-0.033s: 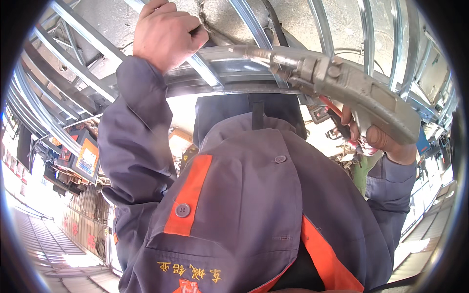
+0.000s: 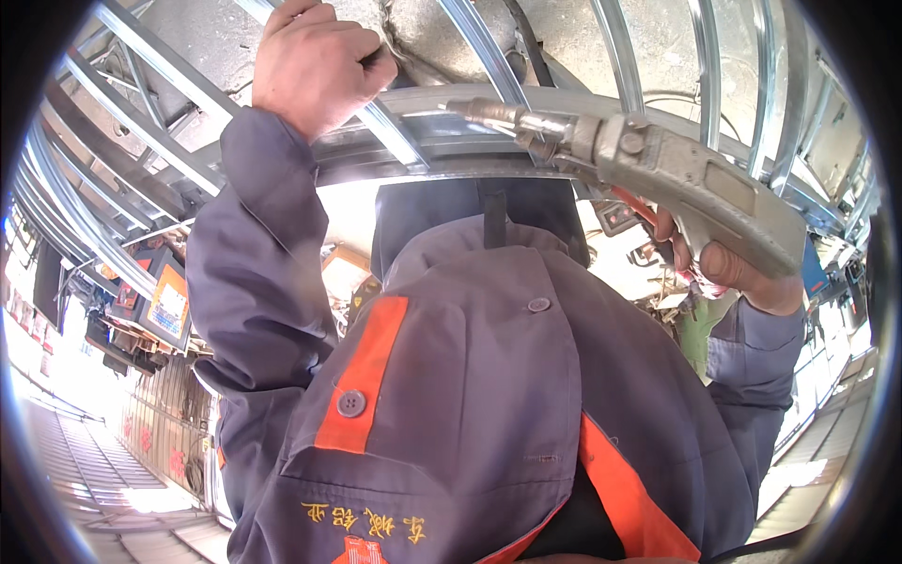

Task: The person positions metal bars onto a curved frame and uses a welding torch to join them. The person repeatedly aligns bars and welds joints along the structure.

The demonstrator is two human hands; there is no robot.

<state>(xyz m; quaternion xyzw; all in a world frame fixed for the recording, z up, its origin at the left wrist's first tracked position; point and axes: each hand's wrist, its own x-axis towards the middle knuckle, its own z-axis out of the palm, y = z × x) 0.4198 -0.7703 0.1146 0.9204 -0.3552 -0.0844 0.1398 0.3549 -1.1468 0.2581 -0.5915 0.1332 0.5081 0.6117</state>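
Right hand wraps the pistol-grip power tool, its long axis pointing left along the metal rail; left hand curls over a metal slat, hold unclear.

pistol-shaped tool: 1 | jacket: 1 | visible buttons: 2

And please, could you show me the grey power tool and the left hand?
Grey power tool (image 2: 681,174), head view: middle of its casing.
Left hand (image 2: 318,73), head view: back of the hand.

The tool is grey, bars silvery, the jacket purplish-grey with orange strips.
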